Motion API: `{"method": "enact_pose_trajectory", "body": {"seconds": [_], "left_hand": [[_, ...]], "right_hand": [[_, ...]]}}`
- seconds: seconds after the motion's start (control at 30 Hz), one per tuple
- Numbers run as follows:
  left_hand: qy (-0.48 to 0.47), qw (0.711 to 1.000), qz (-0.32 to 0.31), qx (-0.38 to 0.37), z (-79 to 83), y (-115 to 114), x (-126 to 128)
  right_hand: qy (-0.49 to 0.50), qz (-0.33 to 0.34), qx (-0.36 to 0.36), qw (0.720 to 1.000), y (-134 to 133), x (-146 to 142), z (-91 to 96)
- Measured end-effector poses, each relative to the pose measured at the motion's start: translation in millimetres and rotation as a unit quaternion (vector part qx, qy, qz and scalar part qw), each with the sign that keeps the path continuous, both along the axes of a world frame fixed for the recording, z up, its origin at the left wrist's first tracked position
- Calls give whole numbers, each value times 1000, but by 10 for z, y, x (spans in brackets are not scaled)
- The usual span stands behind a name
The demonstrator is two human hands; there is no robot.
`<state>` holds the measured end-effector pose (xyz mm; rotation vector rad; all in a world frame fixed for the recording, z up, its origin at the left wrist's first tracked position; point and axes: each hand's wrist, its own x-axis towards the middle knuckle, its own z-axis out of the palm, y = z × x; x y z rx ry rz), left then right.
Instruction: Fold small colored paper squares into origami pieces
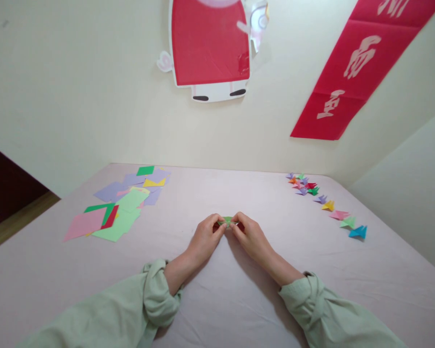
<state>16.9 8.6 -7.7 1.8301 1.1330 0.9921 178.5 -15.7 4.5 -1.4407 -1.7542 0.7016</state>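
Between my two hands, near the middle of the cloth-covered table [203,193], is a small green piece of folded paper [227,220]. My left hand [207,234] pinches its left side between thumb and fingers. On the other side my right hand [249,235] grips it in the same way, and the fingertips of both hands almost meet. Much of the paper is hidden behind the fingers, so its exact shape cannot be made out.
Loose coloured paper sheets [128,212] lie overlapping at the left. Along the right runs a row of small folded paper figures, with a blue one [358,232] nearest. Behind the table rises a wall bearing a red cartoon cutout [210,43] and a red banner [362,63].
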Motion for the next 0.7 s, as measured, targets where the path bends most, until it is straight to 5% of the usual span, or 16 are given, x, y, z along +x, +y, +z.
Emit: {"method": "enact_pose_trajectory", "body": {"seconds": [0.37, 0.7], "left_hand": [[-43, 999, 14, -29, 53, -79, 50], [-75, 996, 37, -18, 68, -55, 49]], "right_hand": [[61, -36, 7, 997, -24, -86, 39], [49, 19, 23, 998, -24, -86, 86]]}}
